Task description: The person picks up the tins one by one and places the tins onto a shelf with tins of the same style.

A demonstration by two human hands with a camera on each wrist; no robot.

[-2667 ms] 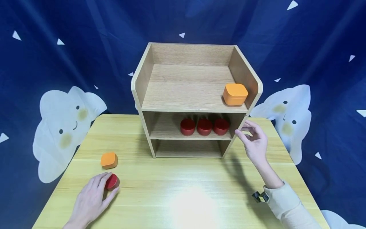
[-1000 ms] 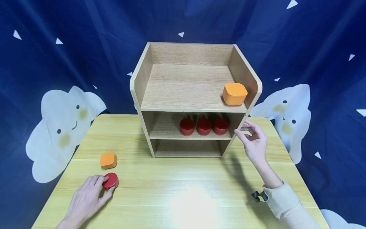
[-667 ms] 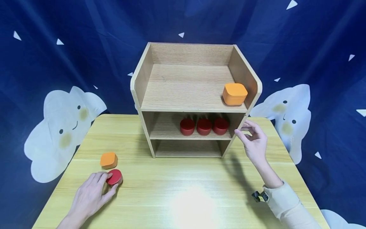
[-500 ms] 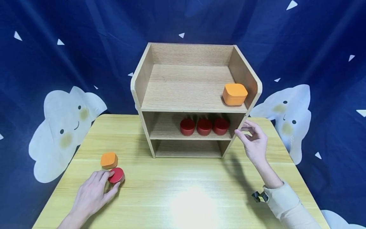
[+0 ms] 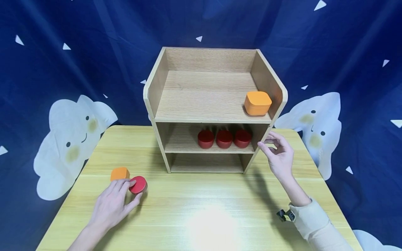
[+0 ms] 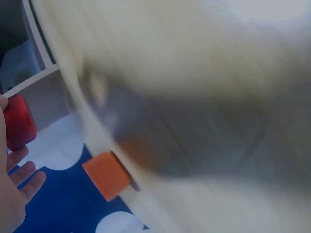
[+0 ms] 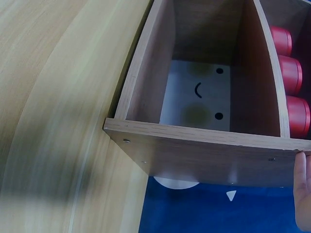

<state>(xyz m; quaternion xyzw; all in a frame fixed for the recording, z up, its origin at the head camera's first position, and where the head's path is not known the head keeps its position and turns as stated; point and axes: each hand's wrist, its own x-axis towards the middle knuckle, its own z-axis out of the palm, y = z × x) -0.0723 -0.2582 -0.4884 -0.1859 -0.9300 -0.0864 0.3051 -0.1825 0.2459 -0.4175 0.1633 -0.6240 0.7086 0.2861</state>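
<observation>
Head, left wrist and right wrist views checked: we can read no text, label, brand, number or sign on any surface in them.

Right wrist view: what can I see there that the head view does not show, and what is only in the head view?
Only the right wrist view: a cloud face through the shelf's lowest level, and the outside of its side wall.

Only the head view: the left hand holding a red tin, two orange boxes and the shelf's top.

Both: the right hand at the shelf's side, three red tins, table and blue curtain.
</observation>
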